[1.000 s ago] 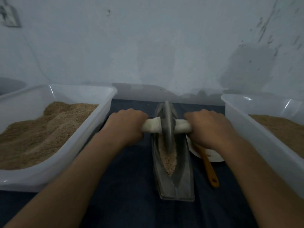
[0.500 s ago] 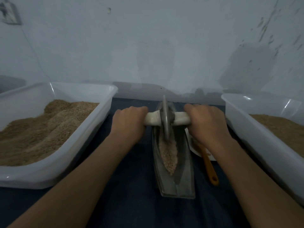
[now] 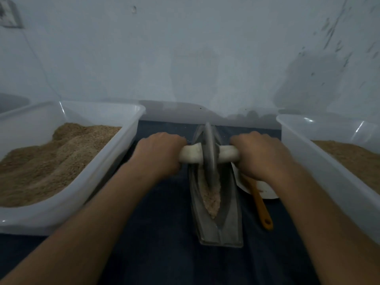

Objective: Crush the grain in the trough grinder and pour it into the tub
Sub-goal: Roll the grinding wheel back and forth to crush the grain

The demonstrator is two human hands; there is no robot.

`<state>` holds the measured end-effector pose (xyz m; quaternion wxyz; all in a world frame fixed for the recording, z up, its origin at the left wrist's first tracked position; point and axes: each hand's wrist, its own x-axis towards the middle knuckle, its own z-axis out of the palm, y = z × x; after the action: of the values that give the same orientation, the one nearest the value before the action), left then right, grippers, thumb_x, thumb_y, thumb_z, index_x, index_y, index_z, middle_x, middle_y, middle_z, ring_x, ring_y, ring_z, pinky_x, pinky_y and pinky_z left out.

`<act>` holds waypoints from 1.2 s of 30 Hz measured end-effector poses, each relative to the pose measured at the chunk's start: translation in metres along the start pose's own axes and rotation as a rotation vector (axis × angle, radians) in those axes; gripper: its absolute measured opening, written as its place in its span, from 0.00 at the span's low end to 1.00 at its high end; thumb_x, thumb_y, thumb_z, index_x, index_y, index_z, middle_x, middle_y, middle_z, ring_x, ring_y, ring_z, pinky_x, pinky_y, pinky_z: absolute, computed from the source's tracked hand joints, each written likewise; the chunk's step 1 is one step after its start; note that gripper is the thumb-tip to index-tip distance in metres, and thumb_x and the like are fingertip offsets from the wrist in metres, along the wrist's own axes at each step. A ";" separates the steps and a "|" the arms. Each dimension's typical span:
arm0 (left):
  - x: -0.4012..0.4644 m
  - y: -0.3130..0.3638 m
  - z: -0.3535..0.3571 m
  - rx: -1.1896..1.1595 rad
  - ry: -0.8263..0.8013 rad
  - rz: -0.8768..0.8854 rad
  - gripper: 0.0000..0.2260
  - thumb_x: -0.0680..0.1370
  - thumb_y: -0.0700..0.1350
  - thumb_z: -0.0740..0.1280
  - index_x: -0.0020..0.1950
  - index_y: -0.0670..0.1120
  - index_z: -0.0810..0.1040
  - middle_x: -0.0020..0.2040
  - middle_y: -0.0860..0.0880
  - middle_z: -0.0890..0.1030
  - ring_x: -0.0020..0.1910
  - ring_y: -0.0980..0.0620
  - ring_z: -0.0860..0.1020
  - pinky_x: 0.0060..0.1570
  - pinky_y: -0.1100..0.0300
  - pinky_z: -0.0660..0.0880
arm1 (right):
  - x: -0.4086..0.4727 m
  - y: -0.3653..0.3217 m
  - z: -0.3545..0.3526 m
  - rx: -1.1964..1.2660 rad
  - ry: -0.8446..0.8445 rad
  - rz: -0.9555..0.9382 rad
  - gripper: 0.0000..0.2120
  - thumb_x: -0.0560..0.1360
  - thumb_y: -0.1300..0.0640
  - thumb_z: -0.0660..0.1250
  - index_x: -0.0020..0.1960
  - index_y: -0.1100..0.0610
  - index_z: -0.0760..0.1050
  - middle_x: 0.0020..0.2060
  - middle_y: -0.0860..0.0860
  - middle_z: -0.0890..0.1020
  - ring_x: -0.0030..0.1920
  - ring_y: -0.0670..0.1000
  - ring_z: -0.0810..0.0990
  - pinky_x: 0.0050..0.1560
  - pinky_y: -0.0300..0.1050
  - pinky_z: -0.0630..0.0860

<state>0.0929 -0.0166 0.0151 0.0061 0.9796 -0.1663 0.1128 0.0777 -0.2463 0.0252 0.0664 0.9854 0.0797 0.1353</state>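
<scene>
Both fists wrapped tight on the white handle [image 3: 209,154], left hand [image 3: 159,155] and right hand [image 3: 260,156], wheel [image 3: 209,155] biting into the grain [image 3: 211,197] in the trough grinder [image 3: 218,202]. You're mid-crush; pouring into the tub [image 3: 115,161] isn't started.

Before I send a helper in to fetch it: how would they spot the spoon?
Find the metal trough grinder between the two tubs. Just right of it a white plate lies under the right hand. The spoon rests on that plate, the only orange thing there.
</scene>
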 end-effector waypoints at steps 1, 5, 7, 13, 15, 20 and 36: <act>0.004 0.001 0.008 0.025 0.103 -0.017 0.09 0.77 0.48 0.71 0.52 0.54 0.72 0.53 0.50 0.80 0.55 0.45 0.79 0.47 0.52 0.72 | 0.005 -0.004 0.006 -0.029 0.096 0.012 0.07 0.75 0.55 0.69 0.49 0.47 0.72 0.44 0.49 0.77 0.43 0.53 0.75 0.41 0.48 0.68; 0.009 -0.001 0.017 0.050 0.156 -0.021 0.12 0.78 0.48 0.71 0.59 0.51 0.73 0.56 0.48 0.80 0.55 0.45 0.79 0.49 0.52 0.72 | 0.006 -0.005 0.013 -0.044 0.185 -0.024 0.10 0.76 0.57 0.68 0.49 0.50 0.67 0.43 0.48 0.76 0.44 0.53 0.76 0.43 0.49 0.71; 0.001 -0.004 0.002 -0.007 -0.035 0.007 0.12 0.76 0.49 0.71 0.58 0.55 0.73 0.55 0.51 0.80 0.54 0.45 0.80 0.52 0.50 0.76 | -0.004 0.001 0.003 0.004 0.020 -0.046 0.09 0.76 0.55 0.68 0.47 0.47 0.68 0.41 0.47 0.74 0.41 0.51 0.74 0.38 0.47 0.69; -0.026 -0.010 -0.032 -0.142 -0.409 0.177 0.10 0.76 0.47 0.72 0.52 0.59 0.75 0.47 0.57 0.79 0.45 0.57 0.79 0.42 0.59 0.72 | -0.035 0.008 -0.028 0.191 -0.350 -0.162 0.12 0.73 0.50 0.75 0.39 0.39 0.72 0.38 0.41 0.79 0.39 0.40 0.78 0.33 0.37 0.70; -0.021 -0.009 -0.024 -0.126 -0.352 0.150 0.11 0.77 0.46 0.71 0.50 0.59 0.71 0.48 0.57 0.77 0.47 0.54 0.78 0.42 0.58 0.71 | -0.025 0.005 -0.023 0.165 -0.294 -0.131 0.12 0.73 0.51 0.74 0.40 0.39 0.72 0.40 0.42 0.79 0.40 0.44 0.78 0.38 0.43 0.76; 0.005 0.007 0.018 0.194 0.198 -0.025 0.16 0.77 0.43 0.70 0.60 0.52 0.67 0.60 0.49 0.75 0.61 0.44 0.72 0.54 0.50 0.69 | 0.006 -0.005 0.008 -0.044 0.069 0.035 0.10 0.76 0.58 0.69 0.54 0.51 0.70 0.48 0.50 0.78 0.48 0.53 0.76 0.41 0.47 0.67; -0.003 0.003 -0.005 0.007 0.038 -0.016 0.10 0.78 0.53 0.72 0.53 0.56 0.72 0.54 0.50 0.81 0.55 0.45 0.80 0.51 0.50 0.76 | -0.003 0.002 -0.003 -0.015 -0.014 -0.011 0.10 0.77 0.53 0.69 0.44 0.45 0.68 0.43 0.46 0.77 0.43 0.50 0.75 0.35 0.45 0.66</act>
<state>0.0877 -0.0176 0.0195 0.0067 0.9786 -0.1579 0.1320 0.0745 -0.2487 0.0274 0.0751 0.9853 0.0837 0.1284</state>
